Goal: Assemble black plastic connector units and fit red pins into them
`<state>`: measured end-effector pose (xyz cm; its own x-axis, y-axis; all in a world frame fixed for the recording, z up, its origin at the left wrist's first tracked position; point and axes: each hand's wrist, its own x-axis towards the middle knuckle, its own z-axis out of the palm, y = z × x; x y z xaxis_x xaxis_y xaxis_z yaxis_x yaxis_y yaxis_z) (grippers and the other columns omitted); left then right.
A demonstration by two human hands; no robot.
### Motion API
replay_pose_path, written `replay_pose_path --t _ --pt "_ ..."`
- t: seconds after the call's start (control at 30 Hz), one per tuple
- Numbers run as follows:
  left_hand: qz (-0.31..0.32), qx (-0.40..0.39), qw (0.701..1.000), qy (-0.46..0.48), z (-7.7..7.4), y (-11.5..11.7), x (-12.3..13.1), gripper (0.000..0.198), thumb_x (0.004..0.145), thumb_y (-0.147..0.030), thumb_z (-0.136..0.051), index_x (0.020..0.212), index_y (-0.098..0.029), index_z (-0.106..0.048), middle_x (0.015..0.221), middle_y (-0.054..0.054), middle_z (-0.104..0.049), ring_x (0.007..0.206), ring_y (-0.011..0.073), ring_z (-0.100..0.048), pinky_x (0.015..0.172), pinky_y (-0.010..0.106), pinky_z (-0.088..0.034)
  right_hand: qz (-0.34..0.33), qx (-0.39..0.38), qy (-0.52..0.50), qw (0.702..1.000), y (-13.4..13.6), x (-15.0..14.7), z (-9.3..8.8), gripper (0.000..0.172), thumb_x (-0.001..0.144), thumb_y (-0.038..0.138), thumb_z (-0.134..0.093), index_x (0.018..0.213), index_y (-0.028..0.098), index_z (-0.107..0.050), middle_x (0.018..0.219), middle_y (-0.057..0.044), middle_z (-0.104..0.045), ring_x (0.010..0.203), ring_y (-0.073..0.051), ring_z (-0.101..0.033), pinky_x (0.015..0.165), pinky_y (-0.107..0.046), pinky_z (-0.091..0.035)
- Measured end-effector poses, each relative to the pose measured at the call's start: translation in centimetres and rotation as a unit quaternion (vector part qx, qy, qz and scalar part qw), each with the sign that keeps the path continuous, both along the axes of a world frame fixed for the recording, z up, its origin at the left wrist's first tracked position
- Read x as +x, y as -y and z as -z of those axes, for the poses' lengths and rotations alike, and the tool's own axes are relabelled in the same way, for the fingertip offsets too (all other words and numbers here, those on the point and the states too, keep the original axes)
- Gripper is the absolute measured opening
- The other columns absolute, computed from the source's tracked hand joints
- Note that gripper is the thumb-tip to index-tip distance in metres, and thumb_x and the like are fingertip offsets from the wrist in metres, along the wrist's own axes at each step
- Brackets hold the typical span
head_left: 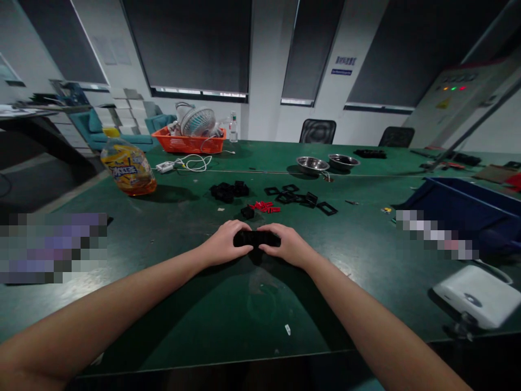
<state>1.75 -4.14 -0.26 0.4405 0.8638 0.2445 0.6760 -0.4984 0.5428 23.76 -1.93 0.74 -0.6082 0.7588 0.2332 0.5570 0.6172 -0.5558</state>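
Between my two hands is a dark black plastic part [256,239], long and low, close to the tabletop; its details are lost in shadow. My left hand [228,241] is closed around its left end, thumb on the near side. At the other end my right hand [287,244] grips it the same way. Just beyond lie a small black block [247,212] and a little heap of red plastic pieces [264,207]. Farther off are a pile of black parts [229,190] and several flat black rectangular frames [326,208].
On the green table [183,320] stand a bottle of orange liquid [127,168], an orange basket [189,144] holding a fan, and two metal bowls [312,165]. A blue bin [468,209] and a white device [478,296] are at the right. A white cable [193,162] lies behind.
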Motion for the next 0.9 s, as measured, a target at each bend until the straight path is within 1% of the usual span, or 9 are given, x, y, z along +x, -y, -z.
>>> replay_pose_path --t 0.13,0.3,0.5,0.9 --pt "-0.002 -0.003 1.000 0.000 -0.19 0.06 0.11 0.032 0.080 -0.034 -0.064 0.107 -0.018 -0.059 0.112 0.009 -0.063 0.109 0.0262 -0.056 0.097 0.043 -0.044 0.003 0.005 0.001 1.000 -0.15 -0.03 0.11 0.041 0.077 0.024 -0.070 0.116 0.017 -0.065 0.116 -0.012 -0.069 0.107 -0.025 -0.063 0.095 -0.045 -0.049" --pt "-0.006 -0.004 1.000 0.003 -0.39 0.08 0.21 0.031 0.078 -0.032 -0.065 0.106 -0.019 -0.060 0.111 0.009 -0.063 0.109 0.0268 -0.056 0.096 0.044 -0.044 0.004 0.010 0.003 1.000 -0.35 0.06 0.32 0.039 0.076 0.024 -0.070 0.115 0.019 -0.066 0.114 -0.011 -0.069 0.106 -0.024 -0.064 0.094 -0.044 -0.049" --pt "-0.001 -0.002 1.000 0.010 -0.28 0.00 0.11 0.031 0.079 -0.033 -0.065 0.106 -0.019 -0.060 0.111 0.009 -0.064 0.108 0.0264 -0.056 0.096 0.044 -0.044 0.000 0.010 0.001 1.000 -0.47 0.02 0.48 0.040 0.076 0.023 -0.069 0.115 0.017 -0.065 0.114 -0.012 -0.069 0.106 -0.024 -0.064 0.094 -0.044 -0.049" --pt "-0.004 -0.005 1.000 0.010 -0.35 0.06 0.18 0.031 0.078 -0.033 -0.065 0.106 -0.020 -0.060 0.112 0.009 -0.064 0.108 0.0270 -0.056 0.096 0.045 -0.045 -0.002 0.018 -0.003 1.000 -0.58 0.13 0.56 0.039 0.076 0.023 -0.069 0.114 0.020 -0.066 0.113 -0.010 -0.070 0.105 -0.025 -0.064 0.094 -0.045 -0.049"
